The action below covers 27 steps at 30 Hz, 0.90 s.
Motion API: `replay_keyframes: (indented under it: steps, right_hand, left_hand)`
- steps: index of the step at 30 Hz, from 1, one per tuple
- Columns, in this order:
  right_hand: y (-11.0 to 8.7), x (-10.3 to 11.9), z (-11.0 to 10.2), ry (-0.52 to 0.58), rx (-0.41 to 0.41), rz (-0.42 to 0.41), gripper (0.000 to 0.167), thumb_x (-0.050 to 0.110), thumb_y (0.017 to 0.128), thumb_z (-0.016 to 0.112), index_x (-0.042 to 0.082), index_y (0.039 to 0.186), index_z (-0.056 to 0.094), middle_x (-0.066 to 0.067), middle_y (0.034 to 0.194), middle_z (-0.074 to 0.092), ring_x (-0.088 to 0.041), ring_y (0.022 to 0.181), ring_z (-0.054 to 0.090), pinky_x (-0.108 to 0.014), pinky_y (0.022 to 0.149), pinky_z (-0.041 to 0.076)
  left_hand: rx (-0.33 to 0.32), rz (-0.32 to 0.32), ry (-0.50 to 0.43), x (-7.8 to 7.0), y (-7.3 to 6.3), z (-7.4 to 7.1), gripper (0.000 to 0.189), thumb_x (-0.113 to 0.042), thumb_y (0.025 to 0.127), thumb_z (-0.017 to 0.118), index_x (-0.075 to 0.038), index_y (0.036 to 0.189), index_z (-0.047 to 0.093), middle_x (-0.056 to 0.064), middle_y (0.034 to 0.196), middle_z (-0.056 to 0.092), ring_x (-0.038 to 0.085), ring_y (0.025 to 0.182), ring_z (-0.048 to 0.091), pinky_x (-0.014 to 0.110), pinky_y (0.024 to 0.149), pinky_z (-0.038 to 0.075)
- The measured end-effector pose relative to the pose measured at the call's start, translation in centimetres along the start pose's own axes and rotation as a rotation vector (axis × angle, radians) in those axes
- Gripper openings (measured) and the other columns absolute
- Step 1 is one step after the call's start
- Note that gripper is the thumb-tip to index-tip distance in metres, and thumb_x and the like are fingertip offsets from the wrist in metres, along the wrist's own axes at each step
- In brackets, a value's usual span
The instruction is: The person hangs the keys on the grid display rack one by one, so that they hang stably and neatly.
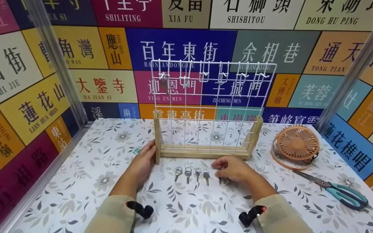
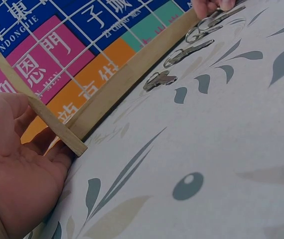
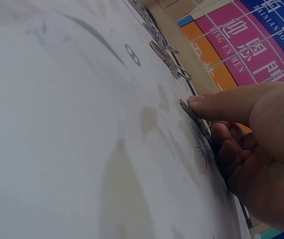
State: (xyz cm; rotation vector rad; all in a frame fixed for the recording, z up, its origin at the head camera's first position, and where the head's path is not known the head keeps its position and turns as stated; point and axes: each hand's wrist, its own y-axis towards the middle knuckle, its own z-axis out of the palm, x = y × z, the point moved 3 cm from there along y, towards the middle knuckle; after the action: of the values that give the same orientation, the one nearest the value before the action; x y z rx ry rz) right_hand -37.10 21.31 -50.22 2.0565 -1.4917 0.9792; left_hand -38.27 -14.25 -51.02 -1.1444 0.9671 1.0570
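Note:
A white wire grid rack (image 1: 206, 106) with hooks along its top stands in a wooden frame (image 1: 202, 154). My left hand (image 1: 144, 160) holds the left upright (image 2: 47, 117) of that frame, its fingers reaching behind the wood. In front of the rack, my right hand (image 1: 235, 168) pinches a key (image 3: 196, 118) at the table surface, thumb on top; the fingers partly hide it. Left of that hand, several keys with rings (image 1: 188, 174) lie in a row. Another key (image 1: 163, 81) hangs from the leftmost hook.
An orange desk fan (image 1: 298, 144) stands to the right of the rack. Scissors with teal handles (image 1: 345, 194) lie in front of it. A leaf-patterned cloth (image 1: 108, 200) covers the table, and panels with printed signs (image 1: 180, 48) rise behind.

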Motion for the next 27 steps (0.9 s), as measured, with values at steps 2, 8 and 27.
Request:
replay_keyframes:
  steps: [2, 8, 27]
  right_hand:
    - [0.0, 0.0, 0.0, 0.001, 0.002, -0.005, 0.028, 0.011, 0.088, 0.086, 0.012, 0.116, 0.08, -0.005, 0.107, 0.076, -0.014, 0.09, 0.063, -0.029, 0.08, 0.054]
    - [-0.2, 0.1, 0.0, 0.002, 0.006, -0.034, 0.026, 0.008, 0.091, 0.081, 0.01, 0.116, 0.081, -0.006, 0.107, 0.078, -0.014, 0.087, 0.062, -0.027, 0.076, 0.054]
    - [-0.4, -0.6, -1.5, 0.109, -0.081, -0.007, 0.033, -0.005, 0.09, 0.068, -0.001, 0.122, 0.076, -0.014, 0.101, 0.075, -0.013, 0.082, 0.066, -0.02, 0.063, 0.053]
  left_hand:
    - [0.0, -0.001, -0.006, 0.0, -0.1, 0.0, 0.053, -0.041, 0.115, 0.047, -0.037, 0.167, 0.037, -0.008, 0.177, 0.03, 0.016, 0.167, 0.022, 0.039, 0.139, 0.018]
    - [0.017, 0.017, -0.026, 0.0, -0.1, 0.1, 0.054, -0.04, 0.115, 0.047, -0.034, 0.167, 0.036, -0.006, 0.178, 0.03, 0.018, 0.168, 0.022, 0.039, 0.139, 0.018]
    - [0.034, 0.03, -0.054, 0.0, 0.0, 0.1, 0.054, -0.037, 0.116, 0.046, -0.032, 0.168, 0.035, -0.004, 0.178, 0.03, 0.018, 0.168, 0.022, 0.038, 0.139, 0.017]
